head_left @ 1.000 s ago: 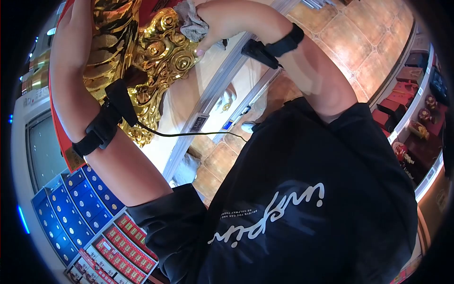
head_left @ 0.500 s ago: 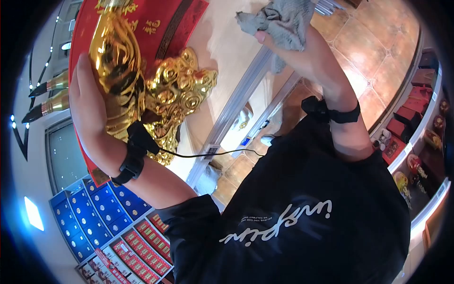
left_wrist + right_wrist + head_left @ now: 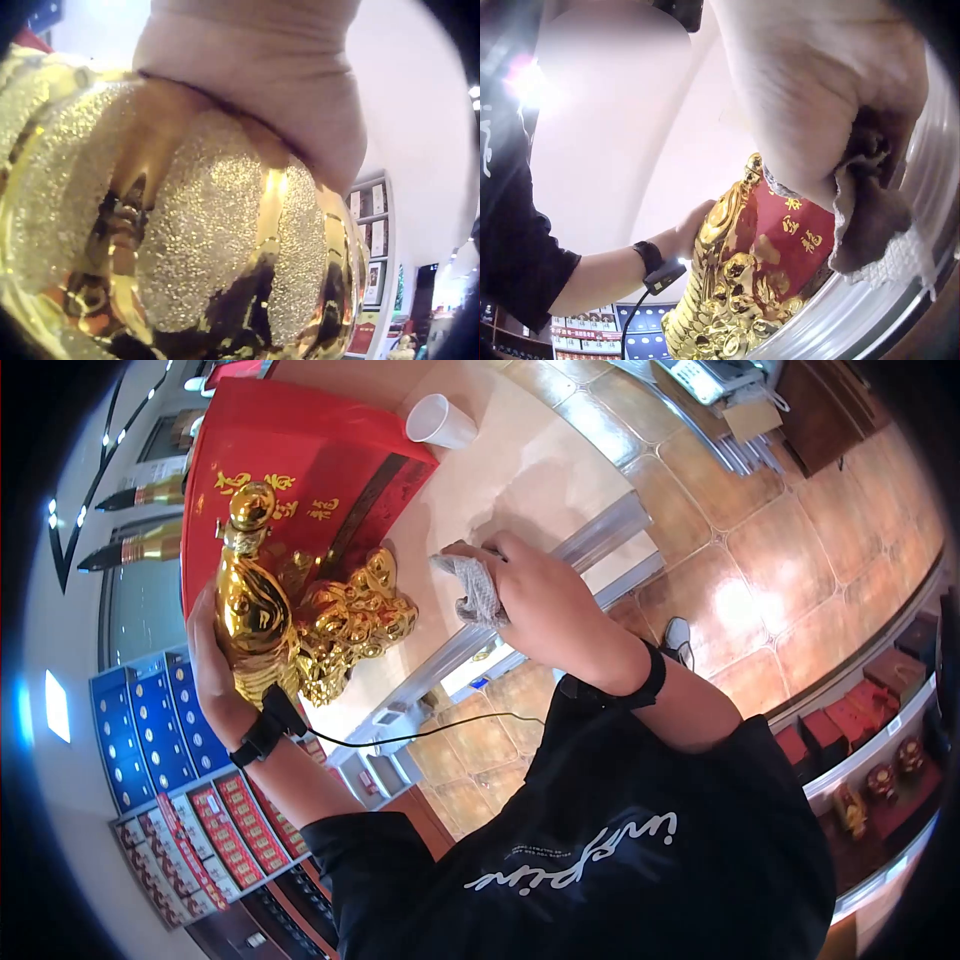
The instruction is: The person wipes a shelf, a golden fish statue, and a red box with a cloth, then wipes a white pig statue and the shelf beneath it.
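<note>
While the left hand (image 3: 215, 670) grips the gold figure (image 3: 300, 615), the right hand (image 3: 545, 605), well apart, clutches a cloth (image 3: 475, 588) on the counter (image 3: 520, 480).

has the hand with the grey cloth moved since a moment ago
Yes. The right hand with the grey cloth has come down from above the gold figurine to the countertop beside it, near the counter's metal edge.

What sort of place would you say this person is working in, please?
Probably a gift or liquor shop. A glass-fronted counter carries a gold figurine and a red gift box, while wall shelves of blue boxes and more display shelves line the room.
</note>
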Action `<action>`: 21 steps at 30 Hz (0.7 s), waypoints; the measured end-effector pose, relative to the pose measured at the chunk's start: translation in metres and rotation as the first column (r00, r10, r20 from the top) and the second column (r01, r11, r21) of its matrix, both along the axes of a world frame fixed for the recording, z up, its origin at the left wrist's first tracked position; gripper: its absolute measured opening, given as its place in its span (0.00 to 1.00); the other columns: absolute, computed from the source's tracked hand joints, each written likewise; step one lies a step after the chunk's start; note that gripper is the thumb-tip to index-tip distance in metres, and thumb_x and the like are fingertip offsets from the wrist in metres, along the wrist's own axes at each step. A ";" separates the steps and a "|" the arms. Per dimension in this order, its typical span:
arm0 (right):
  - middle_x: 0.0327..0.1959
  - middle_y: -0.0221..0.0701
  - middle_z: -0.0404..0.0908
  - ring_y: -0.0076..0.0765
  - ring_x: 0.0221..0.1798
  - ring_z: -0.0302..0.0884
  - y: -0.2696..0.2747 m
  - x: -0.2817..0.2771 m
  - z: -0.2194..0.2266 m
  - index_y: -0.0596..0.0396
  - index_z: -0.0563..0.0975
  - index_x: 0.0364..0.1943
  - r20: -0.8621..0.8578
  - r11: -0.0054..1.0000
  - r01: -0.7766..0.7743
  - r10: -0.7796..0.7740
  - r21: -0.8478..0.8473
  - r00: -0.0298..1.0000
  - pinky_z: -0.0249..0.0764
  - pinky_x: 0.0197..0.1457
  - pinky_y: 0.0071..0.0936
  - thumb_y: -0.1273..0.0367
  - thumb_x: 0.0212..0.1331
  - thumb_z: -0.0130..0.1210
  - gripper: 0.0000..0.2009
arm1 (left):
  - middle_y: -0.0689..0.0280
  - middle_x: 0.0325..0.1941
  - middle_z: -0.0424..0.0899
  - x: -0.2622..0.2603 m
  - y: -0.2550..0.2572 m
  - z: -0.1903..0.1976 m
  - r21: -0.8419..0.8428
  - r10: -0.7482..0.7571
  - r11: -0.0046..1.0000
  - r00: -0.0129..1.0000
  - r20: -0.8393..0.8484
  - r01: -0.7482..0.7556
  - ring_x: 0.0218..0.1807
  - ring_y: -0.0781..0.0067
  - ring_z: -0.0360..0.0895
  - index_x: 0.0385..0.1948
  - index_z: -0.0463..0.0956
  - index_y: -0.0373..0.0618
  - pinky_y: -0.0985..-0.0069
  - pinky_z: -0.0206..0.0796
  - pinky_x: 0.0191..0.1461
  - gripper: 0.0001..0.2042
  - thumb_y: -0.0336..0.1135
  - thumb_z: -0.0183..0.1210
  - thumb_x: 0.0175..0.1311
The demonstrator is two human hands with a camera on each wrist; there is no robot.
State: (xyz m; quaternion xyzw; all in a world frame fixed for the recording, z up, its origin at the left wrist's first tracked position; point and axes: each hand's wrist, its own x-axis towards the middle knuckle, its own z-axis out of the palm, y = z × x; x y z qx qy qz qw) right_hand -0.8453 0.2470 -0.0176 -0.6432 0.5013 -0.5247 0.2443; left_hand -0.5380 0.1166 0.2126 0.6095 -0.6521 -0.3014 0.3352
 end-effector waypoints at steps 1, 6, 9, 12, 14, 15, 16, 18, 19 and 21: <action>0.45 0.40 0.76 0.51 0.44 0.83 -0.001 -0.001 0.001 0.49 0.76 0.64 -0.024 1.000 -0.006 0.007 0.025 1.000 0.80 0.42 0.44 0.75 0.53 0.63 0.30 | 0.56 0.64 0.81 0.003 -0.002 -0.001 -0.047 0.043 0.998 0.999 0.030 -0.042 0.66 0.68 0.75 0.65 0.75 0.29 0.70 0.61 0.73 0.25 0.43 0.47 0.80; 0.42 0.38 0.77 0.49 0.42 0.83 -0.007 -0.002 0.002 0.48 0.76 0.64 -0.073 0.994 -0.043 0.051 0.102 0.996 0.80 0.42 0.43 0.74 0.50 0.64 0.30 | 0.57 0.62 0.82 0.018 -0.009 0.000 -0.059 -0.072 0.995 0.992 0.108 0.078 0.63 0.70 0.75 0.65 0.75 0.30 0.73 0.61 0.70 0.25 0.44 0.51 0.79; 0.42 0.38 0.78 0.49 0.42 0.83 -0.011 -0.001 0.005 0.49 0.75 0.64 -0.107 0.998 -0.019 0.026 0.065 0.994 0.80 0.41 0.43 0.74 0.50 0.64 0.31 | 0.67 0.48 0.84 0.013 -0.007 -0.001 -0.109 -0.109 0.985 0.969 0.221 0.136 0.40 0.82 0.71 0.65 0.76 0.32 0.81 0.60 0.44 0.26 0.46 0.53 0.79; 0.43 0.39 0.79 0.50 0.42 0.84 -0.014 0.001 0.006 0.49 0.75 0.64 -0.109 0.997 -0.020 0.029 0.079 0.994 0.80 0.42 0.44 0.73 0.49 0.65 0.32 | 0.76 0.39 0.81 0.009 -0.003 -0.003 -0.131 -0.078 0.984 0.959 0.274 0.118 0.26 0.91 0.57 0.65 0.77 0.34 0.85 0.45 0.28 0.25 0.46 0.54 0.79; 0.44 0.39 0.79 0.51 0.43 0.84 -0.014 0.001 0.007 0.50 0.75 0.63 -0.109 0.994 -0.018 0.030 0.105 0.994 0.80 0.42 0.45 0.72 0.49 0.65 0.31 | 0.76 0.38 0.80 0.009 -0.004 -0.006 -0.150 -0.083 0.981 0.960 0.268 0.127 0.27 0.91 0.58 0.64 0.77 0.34 0.86 0.46 0.28 0.24 0.46 0.54 0.80; 0.44 0.41 0.79 0.54 0.43 0.83 -0.015 -0.002 0.008 0.55 0.75 0.62 -0.144 0.992 -0.033 0.051 0.121 0.988 0.80 0.44 0.46 0.69 0.52 0.65 0.29 | 0.76 0.37 0.79 0.006 -0.003 -0.008 -0.166 -0.088 0.977 0.958 0.272 0.137 0.28 0.91 0.59 0.64 0.77 0.34 0.86 0.47 0.29 0.24 0.46 0.54 0.80; 0.47 0.41 0.79 0.54 0.46 0.83 -0.016 -0.003 0.010 0.55 0.75 0.63 -0.132 0.981 -0.049 0.075 0.189 0.988 0.80 0.47 0.45 0.68 0.53 0.66 0.29 | 0.76 0.36 0.79 0.004 -0.002 -0.010 -0.191 -0.085 0.971 0.954 0.288 0.144 0.29 0.90 0.60 0.63 0.78 0.34 0.86 0.48 0.31 0.23 0.45 0.54 0.80; 0.52 0.41 0.79 0.55 0.51 0.83 -0.019 -0.004 0.016 0.55 0.74 0.65 -0.096 0.941 -0.081 0.119 0.327 0.988 0.80 0.52 0.44 0.67 0.57 0.67 0.29 | 0.75 0.34 0.78 0.001 0.000 -0.013 -0.242 -0.075 0.957 0.944 0.322 0.158 0.31 0.89 0.63 0.61 0.79 0.33 0.86 0.51 0.33 0.21 0.44 0.54 0.81; 0.52 0.42 0.79 0.56 0.50 0.83 -0.021 -0.004 0.020 0.56 0.73 0.65 -0.100 0.944 -0.074 0.111 0.321 0.989 0.80 0.53 0.44 0.65 0.59 0.66 0.29 | 0.75 0.34 0.77 -0.004 0.004 -0.011 -0.224 -0.072 0.964 0.948 0.308 0.146 0.31 0.89 0.64 0.60 0.79 0.33 0.86 0.52 0.33 0.21 0.44 0.54 0.81; 0.53 0.45 0.77 0.57 0.50 0.83 -0.027 0.001 0.030 0.58 0.71 0.67 -0.097 0.949 -0.068 0.102 0.308 0.990 0.79 0.53 0.44 0.62 0.63 0.65 0.30 | 0.75 0.33 0.77 -0.009 0.008 -0.009 -0.229 -0.067 0.963 0.950 0.305 0.142 0.32 0.89 0.64 0.58 0.80 0.34 0.86 0.52 0.33 0.20 0.43 0.55 0.81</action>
